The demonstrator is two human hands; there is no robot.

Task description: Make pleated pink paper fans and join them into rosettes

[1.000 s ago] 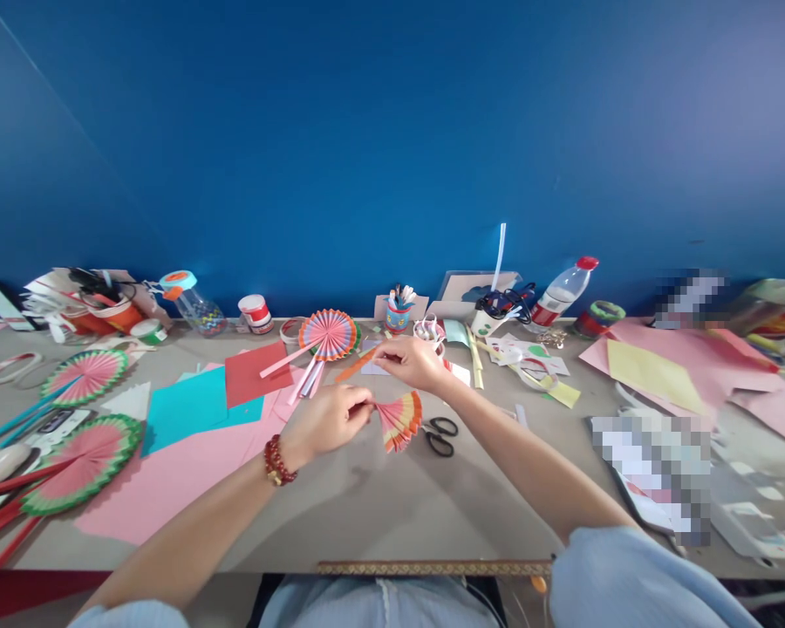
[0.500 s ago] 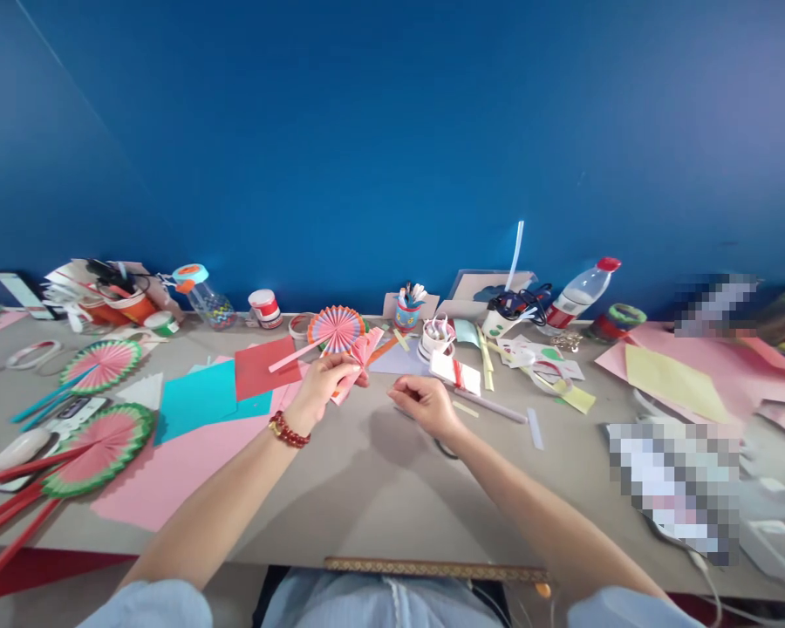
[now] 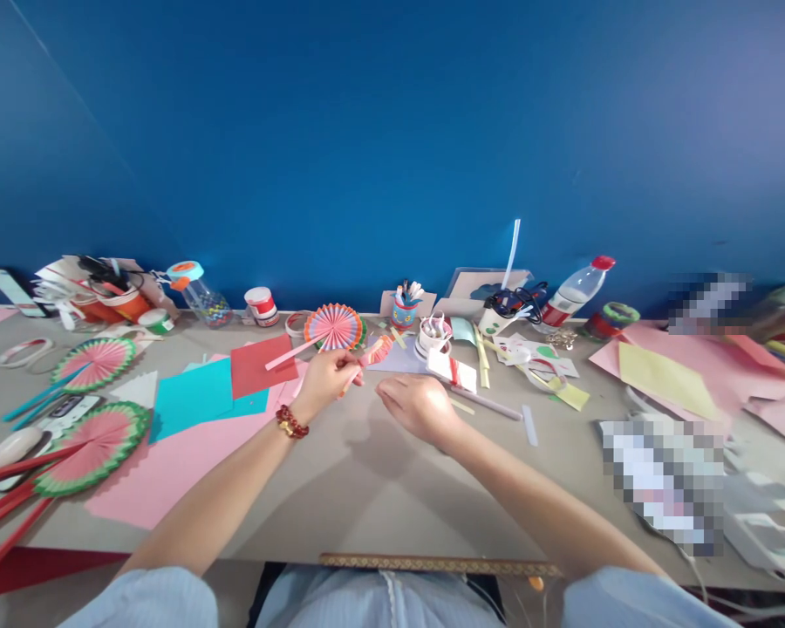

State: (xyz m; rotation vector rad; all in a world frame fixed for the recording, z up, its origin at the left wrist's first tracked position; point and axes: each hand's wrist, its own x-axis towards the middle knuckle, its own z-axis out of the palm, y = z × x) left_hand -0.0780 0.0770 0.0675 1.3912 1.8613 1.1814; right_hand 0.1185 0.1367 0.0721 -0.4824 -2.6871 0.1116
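Left hand pinched the folded fan, tilted over the table just in front of the round fan. Right hand sat knuckles-up beside it, fingers curled under; whether it gripped anything, I couldn't tell.

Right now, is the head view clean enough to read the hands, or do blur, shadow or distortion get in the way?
Head view: even soft light, no glare; the left hand and its small pleated paper fan read clearly; arm shadows lie faint on the grey table; wide-lens distortion stretches the table's ends; two pixelated patches mask the right side.
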